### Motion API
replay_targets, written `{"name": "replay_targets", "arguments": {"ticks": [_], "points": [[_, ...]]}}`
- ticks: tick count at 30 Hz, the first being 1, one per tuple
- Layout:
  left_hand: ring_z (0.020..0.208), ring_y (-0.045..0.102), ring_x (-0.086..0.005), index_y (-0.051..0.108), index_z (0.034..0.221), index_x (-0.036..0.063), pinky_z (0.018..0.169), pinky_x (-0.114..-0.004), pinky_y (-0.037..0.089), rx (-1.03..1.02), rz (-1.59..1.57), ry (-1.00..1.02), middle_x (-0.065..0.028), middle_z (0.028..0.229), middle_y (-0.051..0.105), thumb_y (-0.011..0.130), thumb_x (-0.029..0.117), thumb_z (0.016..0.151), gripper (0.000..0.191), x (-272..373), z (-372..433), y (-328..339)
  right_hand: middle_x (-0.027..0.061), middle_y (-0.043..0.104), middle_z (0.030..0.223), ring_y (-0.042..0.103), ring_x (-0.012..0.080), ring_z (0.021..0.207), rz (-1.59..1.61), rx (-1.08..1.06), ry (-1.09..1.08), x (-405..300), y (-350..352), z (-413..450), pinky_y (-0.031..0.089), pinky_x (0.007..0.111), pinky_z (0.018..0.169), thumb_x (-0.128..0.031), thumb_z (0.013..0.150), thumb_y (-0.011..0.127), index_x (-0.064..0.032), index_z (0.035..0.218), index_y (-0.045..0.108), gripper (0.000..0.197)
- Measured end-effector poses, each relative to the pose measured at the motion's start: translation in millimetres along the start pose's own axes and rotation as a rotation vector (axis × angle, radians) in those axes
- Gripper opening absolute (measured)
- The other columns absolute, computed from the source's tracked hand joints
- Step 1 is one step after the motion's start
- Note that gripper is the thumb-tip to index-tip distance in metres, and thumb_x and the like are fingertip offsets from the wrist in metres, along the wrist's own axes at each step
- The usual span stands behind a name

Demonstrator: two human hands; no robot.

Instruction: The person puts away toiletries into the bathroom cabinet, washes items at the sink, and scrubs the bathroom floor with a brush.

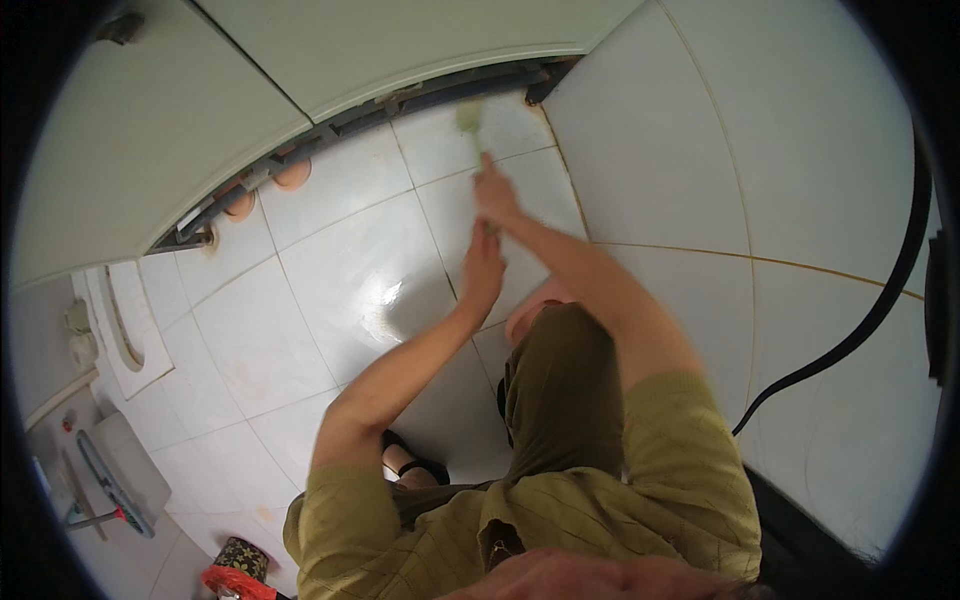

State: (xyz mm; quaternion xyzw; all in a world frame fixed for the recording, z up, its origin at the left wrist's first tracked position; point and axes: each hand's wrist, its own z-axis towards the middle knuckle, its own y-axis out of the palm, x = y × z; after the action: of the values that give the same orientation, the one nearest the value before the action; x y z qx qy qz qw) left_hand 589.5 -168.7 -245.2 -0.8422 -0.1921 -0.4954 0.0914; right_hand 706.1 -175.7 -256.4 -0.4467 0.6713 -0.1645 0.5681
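Note:
Both my hands are on the thin handle of a pale green brush (469, 118), whose head is blurred against the white tiled floor (352, 247) near the wall corner, just in front of the cabinet base. My right hand (495, 195) grips the handle farther up toward the head, with a finger stretched along it. Close behind it, my left hand (484, 270) is closed around the handle's near end. The floor tiles shine wetly, with a bright reflection left of my left hand. Rusty stains mark the tile edges in the corner.
Pale green cabinet doors (420, 37) stand above a dark metal base frame (337, 127). Two orange-pink round objects (291, 174) sit under it. A white tiled wall (660, 150) and black hose (862, 337) are at right. A squat toilet (154, 330), a mop head (112, 484) and a patterned bin (241, 559) lie left.

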Motion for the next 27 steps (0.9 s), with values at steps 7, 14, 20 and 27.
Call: {"name": "replay_targets", "arguments": {"ticks": [7,14,20,27], "points": [[0.038,0.030,-0.0057,0.018,0.130,0.0196,0.032,-0.019,0.025,-0.014,-0.056,-0.050,0.0013,0.054,0.038,0.031,0.024,0.089,0.043,12,-33,-23,0.0273,0.055,0.080,0.053,0.0419,0.076,-0.024,-0.219,-0.086,-22,12,-23,0.041,0.046,0.070,-0.020,0.080,0.039,-0.0021,0.123,0.027,0.048],[0.042,0.034,-0.0085,0.021,0.129,0.0174,0.034,-0.022,0.027,-0.206,-0.047,-0.064,-0.0002,0.056,0.039,0.033,0.030,0.086,0.046,11,-23,28,0.0265,0.055,0.082,0.054,0.0394,0.075,-0.070,-0.099,0.046,35,-42,-19,0.042,0.046,0.071,-0.020,0.081,0.037,-0.0011,0.126,0.018,0.052],[0.041,0.032,-0.0073,0.017,0.130,0.0193,0.034,-0.020,0.025,-0.113,-0.188,-0.121,0.0000,0.055,0.038,0.034,0.033,0.087,0.049,12,-75,-10,0.0263,0.055,0.085,0.053,0.0400,0.077,-0.077,-0.362,-0.097,0,-3,-58,0.041,0.044,0.074,-0.018,0.079,0.037,-0.0007,0.127,0.018,0.054],[0.040,0.030,-0.0071,0.020,0.129,0.0214,0.034,-0.020,0.023,-0.488,-0.102,-0.201,-0.0001,0.054,0.037,0.036,0.038,0.086,0.048,42,-43,32,0.0264,0.054,0.085,0.053,0.0386,0.080,-0.132,-0.148,0.152,54,-63,-35,0.043,0.042,0.072,-0.016,0.079,0.038,0.0012,0.116,0.026,0.043]]}}
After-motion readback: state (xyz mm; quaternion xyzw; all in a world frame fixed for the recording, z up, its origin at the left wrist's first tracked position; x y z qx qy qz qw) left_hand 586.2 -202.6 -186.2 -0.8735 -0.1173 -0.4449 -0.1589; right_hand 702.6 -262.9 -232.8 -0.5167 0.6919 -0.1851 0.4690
